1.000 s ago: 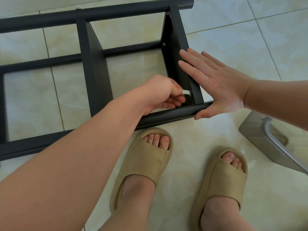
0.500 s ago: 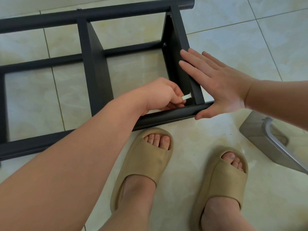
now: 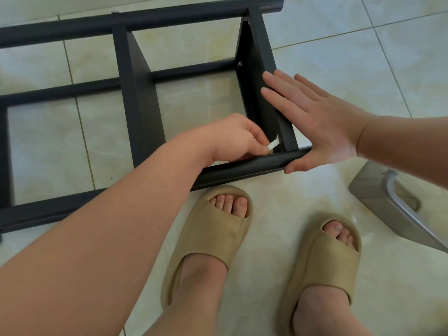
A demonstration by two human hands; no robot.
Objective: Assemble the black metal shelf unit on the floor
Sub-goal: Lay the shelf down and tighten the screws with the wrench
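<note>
Head view: the black shelf (image 3: 135, 93) lies on its side on the tiled floor (image 3: 339, 32), stretching from the left edge to right of the middle, just beyond your feet. Your left hand (image 3: 238, 139) reaches in over the near rail (image 3: 242, 168), fingers curled, thumb and forefinger pinching a small white piece (image 3: 273, 144) whose free tip points at the inner corner where the end panel (image 3: 257, 81) meets that rail. What the piece is cannot be told. Your right hand (image 3: 315, 122) is flat, fingers straight and close together, its palm side laid against the outer face of the end panel, its thumb resting at the right end of the near rail. A screw (image 3: 240, 64) shows on the far part of the panel's inner face. Your tan sandals (image 3: 218, 226) stand on the near side of the rail, the left one just beside it. A grey object (image 3: 378, 202) with a curved metal edge lies at the right, apart from the shelf.
</note>
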